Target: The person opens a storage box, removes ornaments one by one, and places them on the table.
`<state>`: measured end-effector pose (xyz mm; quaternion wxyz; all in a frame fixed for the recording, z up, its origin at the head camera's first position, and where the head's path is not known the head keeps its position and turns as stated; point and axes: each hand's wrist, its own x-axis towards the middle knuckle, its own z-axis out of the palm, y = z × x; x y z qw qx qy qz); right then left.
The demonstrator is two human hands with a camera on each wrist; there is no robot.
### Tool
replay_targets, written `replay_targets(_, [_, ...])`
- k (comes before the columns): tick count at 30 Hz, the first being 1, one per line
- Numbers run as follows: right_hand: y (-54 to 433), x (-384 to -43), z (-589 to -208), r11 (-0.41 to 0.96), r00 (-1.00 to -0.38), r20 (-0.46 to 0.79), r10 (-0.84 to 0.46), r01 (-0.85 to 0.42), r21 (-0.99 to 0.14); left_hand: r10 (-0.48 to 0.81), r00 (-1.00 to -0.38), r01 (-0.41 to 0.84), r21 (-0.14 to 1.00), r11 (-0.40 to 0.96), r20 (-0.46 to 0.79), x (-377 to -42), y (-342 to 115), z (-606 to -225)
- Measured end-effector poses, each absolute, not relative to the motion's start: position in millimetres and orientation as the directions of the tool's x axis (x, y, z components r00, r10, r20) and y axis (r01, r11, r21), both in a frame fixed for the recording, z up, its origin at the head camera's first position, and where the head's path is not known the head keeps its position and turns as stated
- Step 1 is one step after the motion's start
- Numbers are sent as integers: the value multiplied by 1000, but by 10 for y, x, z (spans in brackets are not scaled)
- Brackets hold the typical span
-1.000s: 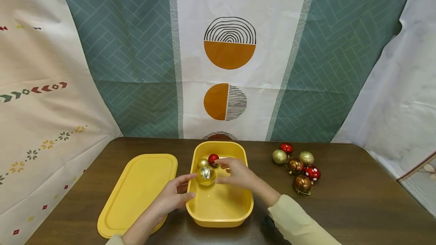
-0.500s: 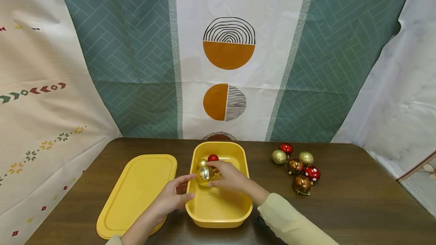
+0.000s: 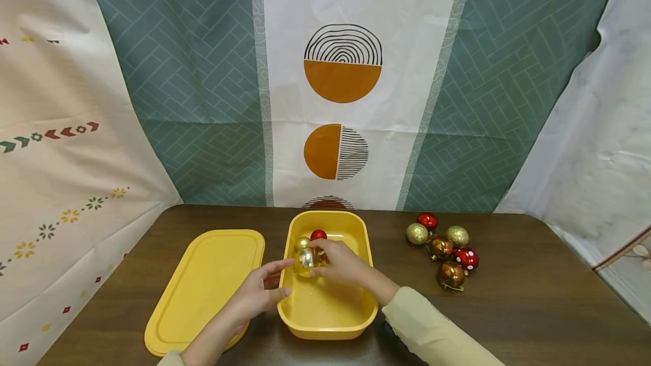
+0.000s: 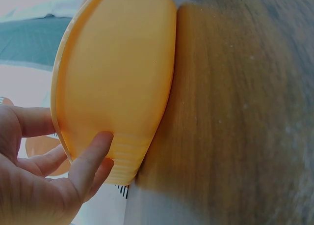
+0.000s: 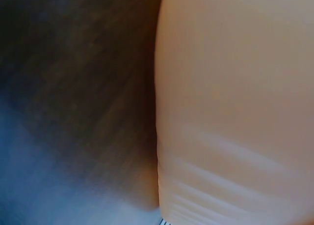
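In the head view a yellow plastic bin [image 3: 330, 321] stands on the table. My left hand [image 3: 260, 290] holds its left rim. The left wrist view has the left hand [image 4: 46, 173] with some fingers over the rim and others against the outer wall [image 4: 117, 63]. My right hand [image 3: 342, 264] reaches inside, its curled fingers and thumb holding the right side of a large shiny gold Christmas bauble [image 3: 304, 260]. Behind that lie a smaller gold bauble [image 3: 302, 243] and a red bauble [image 3: 318, 235]. The right wrist view has only the bin's outer wall [image 5: 235, 97], the hand out of sight.
A yellow lid [image 3: 208, 287] lies flat left of the bin. On the right, several baubles sit clustered: glittery gold [image 3: 417, 234], shiny red [image 3: 428, 221], brown [image 3: 450, 274] and red with white dots [image 3: 466, 258]. A patterned cloth [image 3: 203, 72] hangs behind the dark wooden table [image 3: 519, 298].
My right hand has moved slightly left inside the bin, closing onto the large gold bauble, which has shifted a little left. The left hand has stayed at the rim.
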<state>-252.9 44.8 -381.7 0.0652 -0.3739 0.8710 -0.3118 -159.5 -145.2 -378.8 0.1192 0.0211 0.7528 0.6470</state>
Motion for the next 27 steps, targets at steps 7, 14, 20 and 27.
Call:
replay_targets(7, [438,-2530,-3815,522,-708,130,-694,-619,-587,189,-969,-127,979,159,-156,-1593,-1455,-3784])
replay_targets(14, [455,-2528,-3811,529,-708,140,-692,-630,-569,180,-971,-129,978,163,-158,-1596,-1448,-3790])
replay_targets(20, [480,-2489,-3766,532,-709,165,-686,-643,-551,159,-972,-144,973,179,-173,-1595,-1439,-3785])
replay_targets(27, [572,-2421,-3695,480,-677,223,-701,-679,-556,137,-973,-157,969,192,-185,-1600,-1433,-3786])
